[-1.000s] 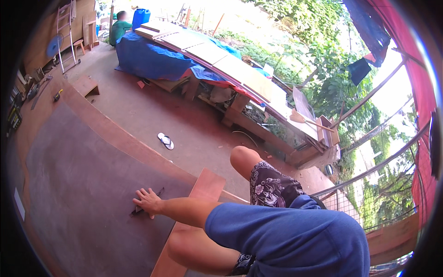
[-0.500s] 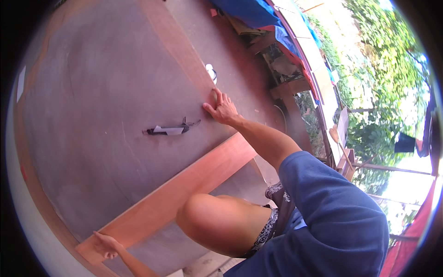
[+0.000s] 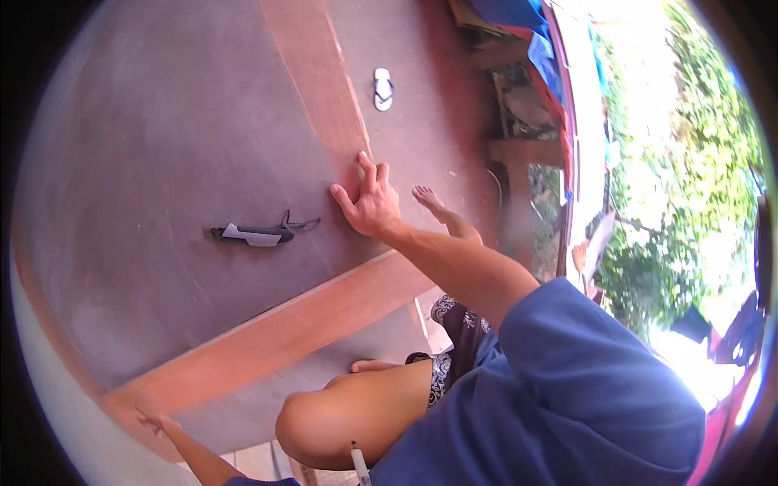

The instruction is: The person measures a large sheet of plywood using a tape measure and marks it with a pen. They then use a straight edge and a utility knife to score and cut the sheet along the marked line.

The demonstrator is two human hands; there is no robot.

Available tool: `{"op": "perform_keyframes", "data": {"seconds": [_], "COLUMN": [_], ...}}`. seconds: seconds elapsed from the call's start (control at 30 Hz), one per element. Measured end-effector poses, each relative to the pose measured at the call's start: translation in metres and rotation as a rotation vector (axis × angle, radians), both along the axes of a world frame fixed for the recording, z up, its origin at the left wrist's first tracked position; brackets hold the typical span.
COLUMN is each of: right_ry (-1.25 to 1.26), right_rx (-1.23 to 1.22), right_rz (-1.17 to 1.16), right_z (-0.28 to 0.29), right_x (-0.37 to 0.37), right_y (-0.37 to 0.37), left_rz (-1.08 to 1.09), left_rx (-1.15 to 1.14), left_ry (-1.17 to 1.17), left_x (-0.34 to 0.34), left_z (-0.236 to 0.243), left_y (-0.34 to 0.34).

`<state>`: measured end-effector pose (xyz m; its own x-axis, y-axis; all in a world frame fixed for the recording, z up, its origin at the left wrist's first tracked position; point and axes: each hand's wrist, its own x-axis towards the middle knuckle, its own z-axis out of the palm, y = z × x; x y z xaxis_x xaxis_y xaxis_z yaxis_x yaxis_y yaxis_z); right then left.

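A long reddish wooden board [image 3: 279,340] lies slantwise across the grey surface [image 3: 162,300]. My left hand [image 3: 160,424] is at its near-left end, fingers stretched out over the wood. Farther up, my right hand [image 3: 369,202] rests with thumb and fingers apart at the near end of a second wooden strip [image 3: 320,81], which runs away toward the top. The right fingertips touch this strip; nothing shows in either hand. Left of my right hand lies an elongated grey-and-black object [image 3: 255,235] with thin dark loops, its kind unclear.
A white flip-flop [image 3: 383,89] lies beyond the strip. My bare knee [image 3: 312,425] is close to the board, and a slim white pen-like stick [image 3: 360,463] stands beside it. Wooden framing [image 3: 527,154] with blue and red sheeting is at the right, with greenery outside.
The view has shifted, bringing the whole flip-flop, a bare foot and the pen-like stick into sight. My left fingers have straightened on the board's end. My right hand stays by the strip.
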<state>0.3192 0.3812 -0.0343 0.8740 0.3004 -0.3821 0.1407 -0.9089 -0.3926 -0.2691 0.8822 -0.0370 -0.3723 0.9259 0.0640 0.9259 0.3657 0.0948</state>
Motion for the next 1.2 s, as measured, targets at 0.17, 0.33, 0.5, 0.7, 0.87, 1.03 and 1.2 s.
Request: {"op": "perform_keyframes", "data": {"seconds": [0.17, 0.33, 0.5, 0.7, 0.87, 1.03, 1.2], "right_ry": [-0.056, -0.034, 0.129, 0.538, 0.905, 1.265, 1.349], "right_rx": [0.064, 0.263, 0.448, 0.430, 0.276, 0.223, 0.549], "right_rz": [0.022, 0.108, 0.494, 0.898, 0.945, 0.684, 0.781], "right_z": [0.022, -0.009, -0.031, 0.006, -0.032, -0.038, 0.028], "right_x": [-0.001, 0.002, 0.053, 0.095, 0.057, 0.046, 0.076], "right_y": [0.004, -0.023, -0.074, -0.122, -0.173, -0.186, -0.163], "left_rz": [-0.193, -0.103, -0.150, 0.961, 1.512, 1.720, 1.799], "left_rx": [0.171, 0.522, 0.676, 0.240, 0.159, 0.269, 0.440], "left_ry": [0.113, 0.200, 0.269, 0.181, -0.097, -0.407, -0.595], "left_x": [0.081, 0.156, 0.147, 0.175, 0.356, 0.505, 0.588], "left_z": [0.101, 0.260, 0.316, 0.248, 0.179, 0.129, 0.118], "left_y": [-0.060, -0.239, -0.597, -1.101, -1.327, -1.374, -1.399]}}
